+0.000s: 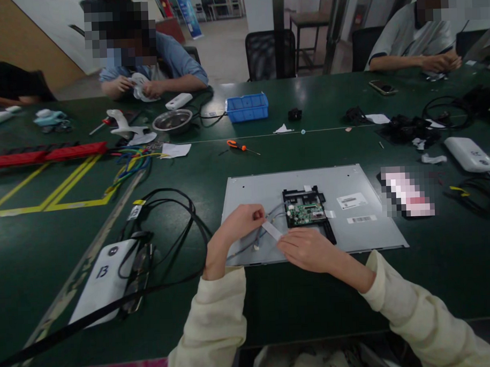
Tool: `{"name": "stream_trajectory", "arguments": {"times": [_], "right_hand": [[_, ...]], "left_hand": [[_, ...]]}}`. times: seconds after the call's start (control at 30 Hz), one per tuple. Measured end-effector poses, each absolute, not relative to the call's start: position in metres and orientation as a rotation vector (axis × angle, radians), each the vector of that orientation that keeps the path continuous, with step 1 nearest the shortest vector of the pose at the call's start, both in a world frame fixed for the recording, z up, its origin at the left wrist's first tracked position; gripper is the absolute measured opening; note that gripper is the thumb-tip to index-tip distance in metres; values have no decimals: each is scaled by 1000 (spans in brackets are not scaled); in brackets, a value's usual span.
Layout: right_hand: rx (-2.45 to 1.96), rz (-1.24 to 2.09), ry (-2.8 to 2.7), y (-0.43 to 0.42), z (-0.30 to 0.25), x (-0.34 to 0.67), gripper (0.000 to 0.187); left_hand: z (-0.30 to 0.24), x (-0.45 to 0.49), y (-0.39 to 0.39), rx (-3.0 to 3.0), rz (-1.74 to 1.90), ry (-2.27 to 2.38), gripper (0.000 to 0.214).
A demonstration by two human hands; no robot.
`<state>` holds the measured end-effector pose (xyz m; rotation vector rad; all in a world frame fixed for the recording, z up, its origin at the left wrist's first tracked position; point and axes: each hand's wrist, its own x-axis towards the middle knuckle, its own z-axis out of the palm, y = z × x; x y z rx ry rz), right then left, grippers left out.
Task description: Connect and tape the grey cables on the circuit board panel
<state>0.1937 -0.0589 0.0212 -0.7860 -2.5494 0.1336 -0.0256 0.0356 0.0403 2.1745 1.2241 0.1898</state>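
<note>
Between my two hands stretches a short strip of whitish tape (272, 230). My left hand (243, 222) is closed in a pinch on its upper left end. The lower right end is pinched by my right hand (307, 249), fingers pressed together. Beneath them lies a flat grey metal panel (375, 232) with labels on its right half. A black plastic frame (330, 235) rests on the panel and carries a green circuit board (306, 214). Thin grey cables (247, 246) run left from the board, passing under my hands.
A white power bank (101, 282) with black cables lies to the left. Beyond the panel are an orange screwdriver (239, 146), a blue basket (247, 108) and a metal bowl (172, 122). A phone (406, 193) lies right of the panel. Several people sit around the table.
</note>
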Motion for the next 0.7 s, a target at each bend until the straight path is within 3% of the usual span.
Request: {"name": "stream_trajectory", "arguments": {"times": [0.7], "right_hand": [[-753,53,-2526,-58,22,195,17]], "left_hand": [[43,-31,39,2290,475,1414,11]]}}
